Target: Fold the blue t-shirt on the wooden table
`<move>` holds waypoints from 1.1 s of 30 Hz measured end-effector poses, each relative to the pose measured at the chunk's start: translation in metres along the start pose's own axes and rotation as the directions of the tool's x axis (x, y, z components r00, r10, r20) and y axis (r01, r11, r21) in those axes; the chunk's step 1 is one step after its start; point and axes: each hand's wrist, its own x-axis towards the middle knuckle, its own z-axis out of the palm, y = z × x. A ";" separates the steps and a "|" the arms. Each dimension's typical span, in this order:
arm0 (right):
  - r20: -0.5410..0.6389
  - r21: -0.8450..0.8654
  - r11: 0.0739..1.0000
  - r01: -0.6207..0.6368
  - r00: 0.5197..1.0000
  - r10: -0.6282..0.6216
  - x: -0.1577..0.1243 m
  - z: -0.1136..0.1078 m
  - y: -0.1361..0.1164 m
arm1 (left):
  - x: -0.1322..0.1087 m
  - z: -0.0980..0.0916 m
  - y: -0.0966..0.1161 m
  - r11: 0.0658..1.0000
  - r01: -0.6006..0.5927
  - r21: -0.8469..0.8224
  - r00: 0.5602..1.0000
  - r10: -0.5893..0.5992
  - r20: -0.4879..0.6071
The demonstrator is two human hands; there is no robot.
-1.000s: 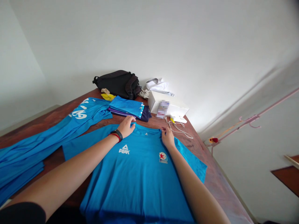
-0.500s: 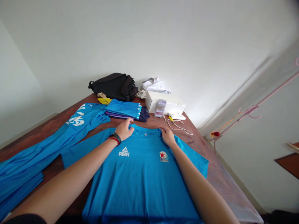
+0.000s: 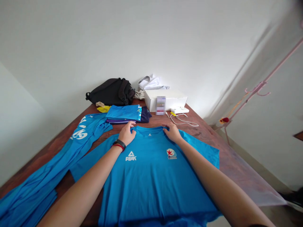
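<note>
A blue short-sleeved T-shirt [image 3: 151,176] lies spread front up, its collar at the far end. White "PEAK" lettering is on one side of its chest and a round badge with a red star on the other. My left hand [image 3: 127,134], with a dark band and a red cord at the wrist, closes on the shirt's shoulder beside the collar. At the opposite side of the neckline, my right hand [image 3: 172,131] has its bent fingers closed on the cloth. The fingertips are partly hidden. Long blue clothing [image 3: 63,154] with white print lies to the left.
Folded clothes [image 3: 124,113] are stacked beyond the shirt on the wooden table [image 3: 199,135]. Behind them are a black backpack [image 3: 109,93], a white box [image 3: 175,97] and a power strip [image 3: 180,110] with a cord. A pink rack [image 3: 258,90] stands at right.
My view has shifted slightly, so the shirt and table appear moved. Both hands stay at the collar, the right one turned a little more inward. The shirt's sleeve at right looks more spread.
</note>
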 end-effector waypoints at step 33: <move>-0.061 0.122 0.992 -0.031 0.997 0.038 0.005 -0.001 0.005 | 0.004 -0.002 -0.005 0.996 0.037 -0.084 0.999 -0.037 0.004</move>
